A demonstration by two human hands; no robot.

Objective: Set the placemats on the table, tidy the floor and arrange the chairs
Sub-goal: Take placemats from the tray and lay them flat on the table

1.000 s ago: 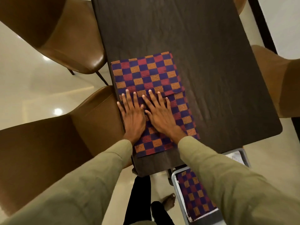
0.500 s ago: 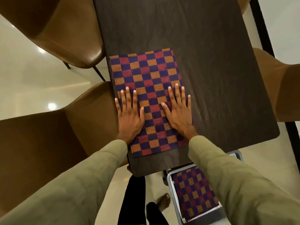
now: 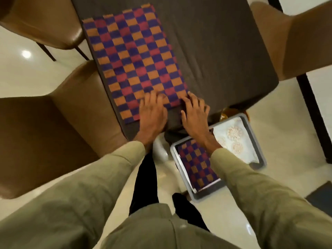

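Observation:
A checkered placemat in purple, red and orange lies flat on the dark table, near its left edge. My left hand rests palm down on the mat's near edge, fingers spread. My right hand lies flat at the mat's near right corner, partly on the bare tabletop. Neither hand grips anything. A grey bin on the floor below the table's near end holds another checkered placemat and a white cloth.
Brown leather chairs surround the table: one at the near left, one at the far left, one at the right. My legs stand on the glossy cream floor beside the bin. A dark mat corner lies at the right.
Both hands slid back along the mat from its middle to its near edge, smoothing it flat. The view dropped, showing more of the floor and the bin.

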